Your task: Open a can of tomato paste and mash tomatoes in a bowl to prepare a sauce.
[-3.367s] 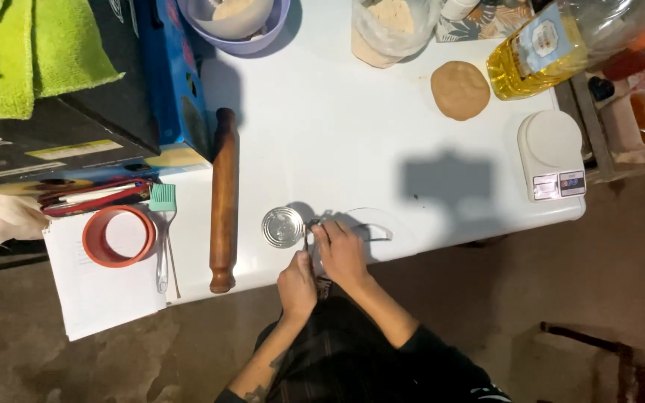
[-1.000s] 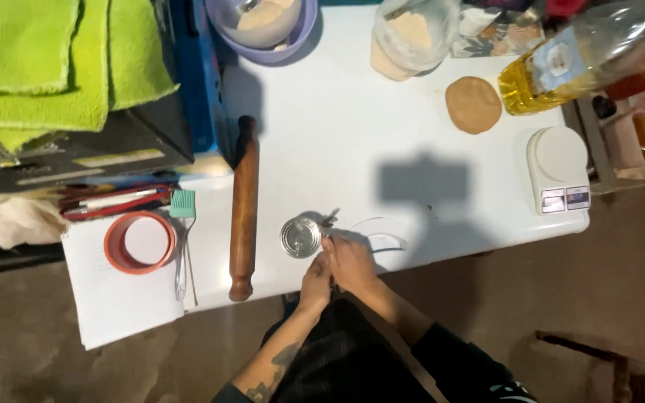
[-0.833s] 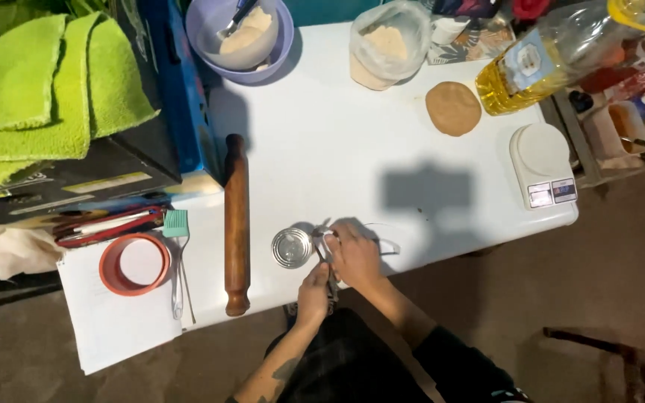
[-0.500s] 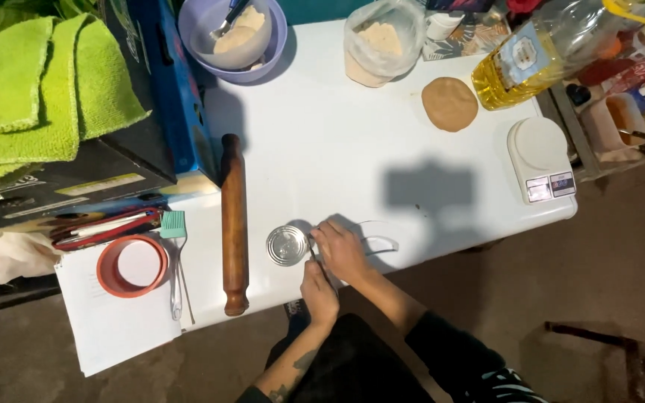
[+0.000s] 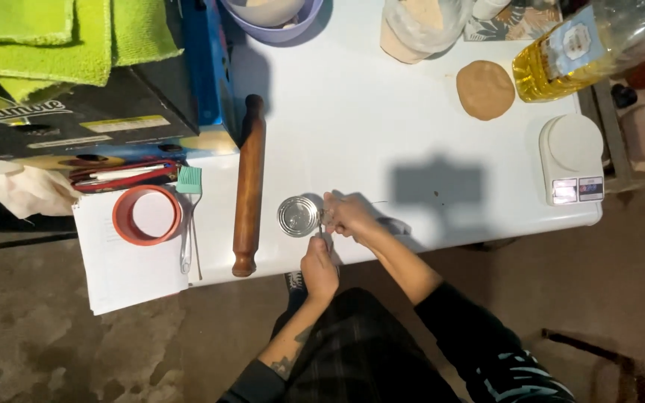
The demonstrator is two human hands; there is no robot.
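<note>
Hands (image 5: pixel 334 239) together beside metal tin (image 5: pixel 298 216)

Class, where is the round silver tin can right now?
In the head view, the round silver tin can stands near the white table's front edge, between the wooden rolling pin and the right hand.

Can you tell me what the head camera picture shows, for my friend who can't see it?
A person's left hand and right hand work a small tool at the edge of a round metal tin on a white table. A wooden rolling pin lies left of the tin, and a flat dough disc sits farther away.
</note>
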